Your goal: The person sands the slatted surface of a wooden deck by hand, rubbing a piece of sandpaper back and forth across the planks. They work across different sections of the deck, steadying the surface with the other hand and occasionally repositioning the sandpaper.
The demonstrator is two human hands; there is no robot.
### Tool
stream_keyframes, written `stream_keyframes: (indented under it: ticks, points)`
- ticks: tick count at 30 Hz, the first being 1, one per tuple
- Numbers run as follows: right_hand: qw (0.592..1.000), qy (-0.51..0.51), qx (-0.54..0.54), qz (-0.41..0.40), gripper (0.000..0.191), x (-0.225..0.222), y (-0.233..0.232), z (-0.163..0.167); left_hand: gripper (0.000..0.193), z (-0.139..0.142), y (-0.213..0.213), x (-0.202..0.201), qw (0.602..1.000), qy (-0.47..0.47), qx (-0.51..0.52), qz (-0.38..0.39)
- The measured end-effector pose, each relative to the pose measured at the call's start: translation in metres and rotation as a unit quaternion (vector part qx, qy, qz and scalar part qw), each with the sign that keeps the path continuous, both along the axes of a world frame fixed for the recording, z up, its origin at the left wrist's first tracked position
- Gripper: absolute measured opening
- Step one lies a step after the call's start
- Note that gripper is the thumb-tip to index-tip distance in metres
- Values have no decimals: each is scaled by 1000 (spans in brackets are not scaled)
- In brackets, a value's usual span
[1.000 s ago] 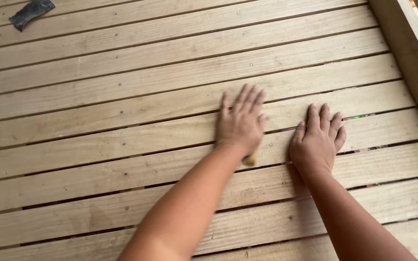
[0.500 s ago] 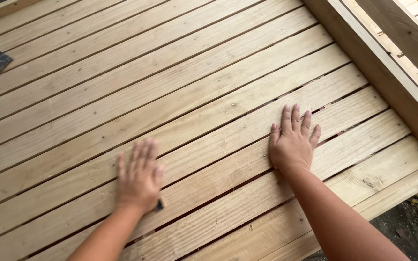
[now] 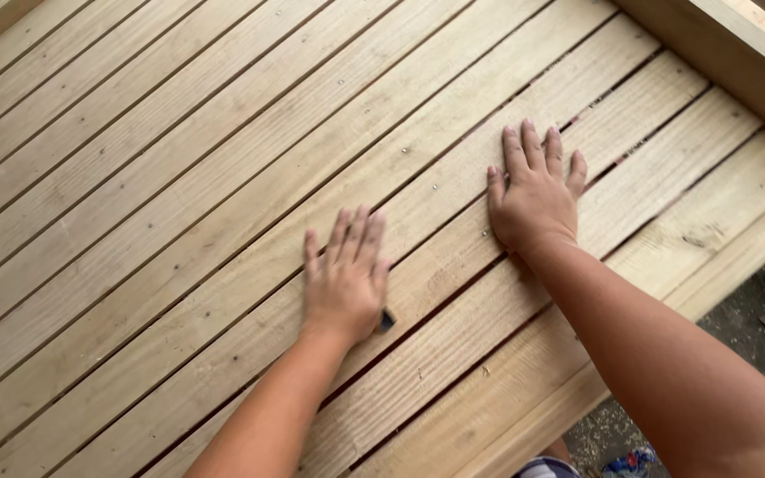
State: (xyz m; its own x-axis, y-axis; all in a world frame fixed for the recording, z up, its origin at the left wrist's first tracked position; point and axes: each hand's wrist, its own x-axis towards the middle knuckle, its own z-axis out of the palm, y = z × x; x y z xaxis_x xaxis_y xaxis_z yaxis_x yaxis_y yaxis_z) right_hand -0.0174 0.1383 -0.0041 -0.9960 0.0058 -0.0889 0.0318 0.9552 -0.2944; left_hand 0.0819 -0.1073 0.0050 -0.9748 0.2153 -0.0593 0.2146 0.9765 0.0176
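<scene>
Where hands press, slatted wood deck [image 3: 179, 204] (pale), raised rim [image 3: 719, 53]

Outdoor carpentry site: raw slatted wooden frame [image 3: 179, 221] over ground [image 3: 754, 327].

Soft, even daylight with no glare. Faint shadows hug both forearms. The fingertips show slight motion blur

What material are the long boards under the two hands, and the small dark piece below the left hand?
Boards: seemingly bare, unpainted softwood, with pale grain, knots and screw heads. Dark piece under the left hand: possibly sandpaper, mostly hidden. Right hand lies flat.
</scene>
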Motion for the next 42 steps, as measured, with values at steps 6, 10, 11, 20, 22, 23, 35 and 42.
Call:
stream_keyframes:
  ticks: [6, 10, 11, 20, 22, 23, 35, 42]
  points:
    - [999, 18, -28, -15, 62, 8, 5, -11, 60, 23, -73, 118, 985, 80, 116, 97]
    - [998, -18, 2, -56, 67, 24, 8, -12, 49, 23, -59, 110, 910, 189, 280, 242]
    - [997, -31, 9, -71, 68, 28, 8, -11, 48, 19, -52, 103, 921, 207, 229, 237]
    - [994, -58, 17, -94, 71, 37, 0, 3, 26, 0, -44, 101, 969, 223, 57, 90]
    - [994, -52, 15, -93, 71, 36, 0, 5, 30, 3, -48, 113, 971, 218, 68, 70]
    - [994, -51, 15, -93, 71, 36, 0, 5, 31, 3, -51, 117, 972, 209, 59, 87]
    - [995, -38, 17, -88, 71, 36, 2, -1, 39, 31, -103, 140, 980, 68, -60, 178]
    - [995, -37, 26, -87, 71, 38, 1, -3, 36, 83, -95, 98, 952, -254, -169, 20]
